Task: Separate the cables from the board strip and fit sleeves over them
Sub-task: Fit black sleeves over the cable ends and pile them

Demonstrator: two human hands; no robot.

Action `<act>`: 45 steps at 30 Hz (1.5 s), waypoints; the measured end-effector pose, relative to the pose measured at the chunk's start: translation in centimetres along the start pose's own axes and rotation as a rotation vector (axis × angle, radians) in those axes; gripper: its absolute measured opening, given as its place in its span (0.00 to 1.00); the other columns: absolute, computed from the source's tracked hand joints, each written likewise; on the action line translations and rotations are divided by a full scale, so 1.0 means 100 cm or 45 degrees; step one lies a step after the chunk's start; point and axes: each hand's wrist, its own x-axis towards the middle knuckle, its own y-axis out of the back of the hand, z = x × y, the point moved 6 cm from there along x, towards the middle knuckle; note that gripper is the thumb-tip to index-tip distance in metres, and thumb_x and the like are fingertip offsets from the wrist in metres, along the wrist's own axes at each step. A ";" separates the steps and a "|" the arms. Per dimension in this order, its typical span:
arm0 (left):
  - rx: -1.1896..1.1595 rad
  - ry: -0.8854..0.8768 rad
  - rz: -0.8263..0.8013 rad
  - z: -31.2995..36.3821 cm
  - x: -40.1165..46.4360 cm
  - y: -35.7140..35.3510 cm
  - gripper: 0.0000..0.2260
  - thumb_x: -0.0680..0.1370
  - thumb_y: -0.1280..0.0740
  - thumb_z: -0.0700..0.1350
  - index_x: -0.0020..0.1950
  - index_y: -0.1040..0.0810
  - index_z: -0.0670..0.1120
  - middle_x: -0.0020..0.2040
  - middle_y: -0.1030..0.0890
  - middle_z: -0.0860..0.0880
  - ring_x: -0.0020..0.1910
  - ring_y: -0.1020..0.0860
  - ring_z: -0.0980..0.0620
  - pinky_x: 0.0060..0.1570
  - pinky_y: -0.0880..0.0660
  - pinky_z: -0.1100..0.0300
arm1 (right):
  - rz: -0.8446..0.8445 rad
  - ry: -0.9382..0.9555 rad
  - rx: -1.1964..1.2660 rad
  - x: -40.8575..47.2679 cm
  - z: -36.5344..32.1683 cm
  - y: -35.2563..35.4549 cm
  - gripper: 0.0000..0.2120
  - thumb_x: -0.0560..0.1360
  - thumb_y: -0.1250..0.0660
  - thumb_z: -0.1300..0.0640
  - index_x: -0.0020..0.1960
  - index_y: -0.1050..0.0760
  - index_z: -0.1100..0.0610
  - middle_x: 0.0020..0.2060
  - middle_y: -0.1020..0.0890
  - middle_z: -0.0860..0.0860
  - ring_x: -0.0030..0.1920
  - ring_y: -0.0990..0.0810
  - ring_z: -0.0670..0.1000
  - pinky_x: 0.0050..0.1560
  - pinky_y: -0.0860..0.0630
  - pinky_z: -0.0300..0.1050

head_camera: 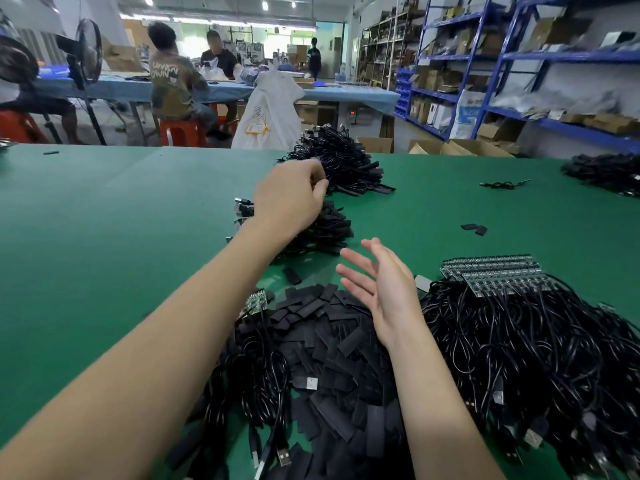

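On the green table, a heap of flat black sleeves [332, 344] lies right in front of me. To its right lies a tangle of black cables [526, 344] still joined to green board strips [498, 275]. My left hand [291, 199] reaches far forward over a pile of sleeved cables [325, 230], its fingers curled; I cannot see whether they hold anything. My right hand [384, 289] hovers open above the sleeve heap, fingers spread, holding nothing. A small board piece [257, 302] sits by my left forearm.
A bigger heap of finished cables [343, 161] lies further back, another pile [606, 171] at the far right. A loose cable [502, 184] and two stray sleeves [474, 229] lie on the mat. People sit at a blue table behind; shelves stand on the right.
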 end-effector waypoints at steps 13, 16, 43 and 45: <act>0.496 -0.020 -0.415 -0.051 0.013 -0.088 0.20 0.85 0.47 0.55 0.71 0.28 0.45 0.68 0.26 0.42 0.70 0.32 0.41 0.68 0.36 0.44 | -0.064 -0.059 -0.078 0.000 0.002 -0.004 0.09 0.83 0.37 0.52 0.58 0.21 0.54 0.45 0.12 0.50 0.40 0.14 0.49 0.42 0.17 0.42; 0.310 -0.054 -0.251 -0.036 0.005 -0.063 0.18 0.84 0.43 0.54 0.70 0.28 0.46 0.67 0.26 0.43 0.69 0.32 0.42 0.66 0.36 0.45 | -0.075 -0.042 -0.176 -0.002 0.002 -0.006 0.08 0.83 0.37 0.54 0.55 0.19 0.54 0.42 0.12 0.49 0.37 0.16 0.46 0.37 0.20 0.39; -0.339 0.427 -0.080 -0.068 -0.086 0.000 0.18 0.83 0.40 0.56 0.39 0.18 0.50 0.36 0.17 0.55 0.40 0.21 0.56 0.43 0.28 0.56 | -0.448 0.373 -1.377 -0.028 0.018 -0.076 0.14 0.72 0.36 0.61 0.33 0.25 0.44 0.26 0.23 0.40 0.30 0.26 0.39 0.35 0.30 0.35; -0.319 0.429 -0.120 -0.069 -0.087 -0.004 0.19 0.83 0.41 0.56 0.38 0.19 0.51 0.35 0.18 0.53 0.40 0.21 0.54 0.43 0.27 0.55 | -0.381 0.277 -1.106 -0.022 0.010 -0.063 0.11 0.72 0.34 0.63 0.40 0.21 0.47 0.28 0.20 0.43 0.29 0.25 0.40 0.37 0.27 0.33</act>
